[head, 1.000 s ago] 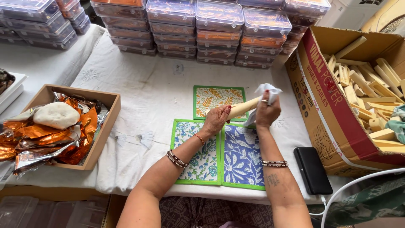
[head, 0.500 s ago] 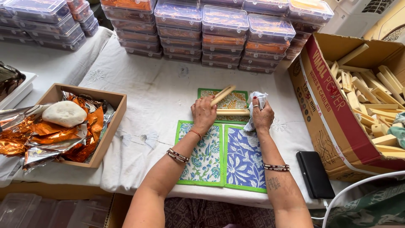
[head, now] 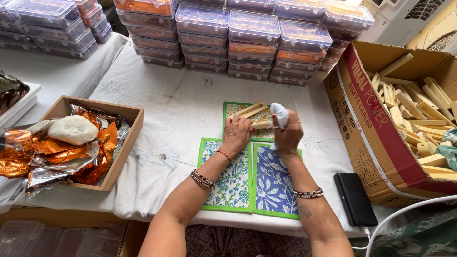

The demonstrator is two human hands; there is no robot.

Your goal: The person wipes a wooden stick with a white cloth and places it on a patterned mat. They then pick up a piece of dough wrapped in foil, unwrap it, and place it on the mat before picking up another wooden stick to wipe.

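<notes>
Mostly white tablecloth point(head: 157, 119), stacked plastic boxes point(head: 247, 40)

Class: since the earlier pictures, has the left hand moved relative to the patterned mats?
Yes. The left hand has come down toward the person, now resting at the edge between the far mat and the near mats.

Three floral mats point(head: 247, 176) on the worktop point(head: 166, 114) — two hands point(head: 236, 135), one black phone point(head: 354, 198), two cardboard boxes point(head: 381, 138).

Green-edged floral mats point(head: 247, 178), white cloth point(head: 280, 114)
</notes>
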